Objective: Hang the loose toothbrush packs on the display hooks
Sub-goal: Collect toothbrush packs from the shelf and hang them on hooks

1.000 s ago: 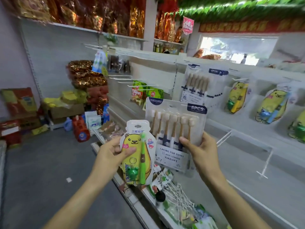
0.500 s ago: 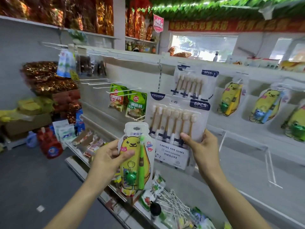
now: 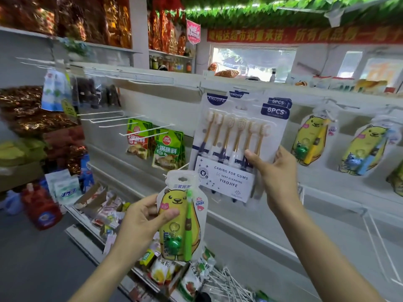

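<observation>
At nine o'clock bare white display hooks [image 3: 122, 122] jut from the shelf back, with green sauce packets [image 3: 168, 149] hanging just right of them. At six o'clock the left hand [image 3: 141, 219] pinches the yellow bear toothbrush pack [image 3: 181, 216], thumb pressed on its front. At the centre the right hand [image 3: 277, 173] grips the six-piece toothbrush pack [image 3: 237, 138] by its lower right edge, its top raised against an identical hung pack [image 3: 281, 101]. At three o'clock more bear packs [image 3: 311, 140] hang in a row.
</observation>
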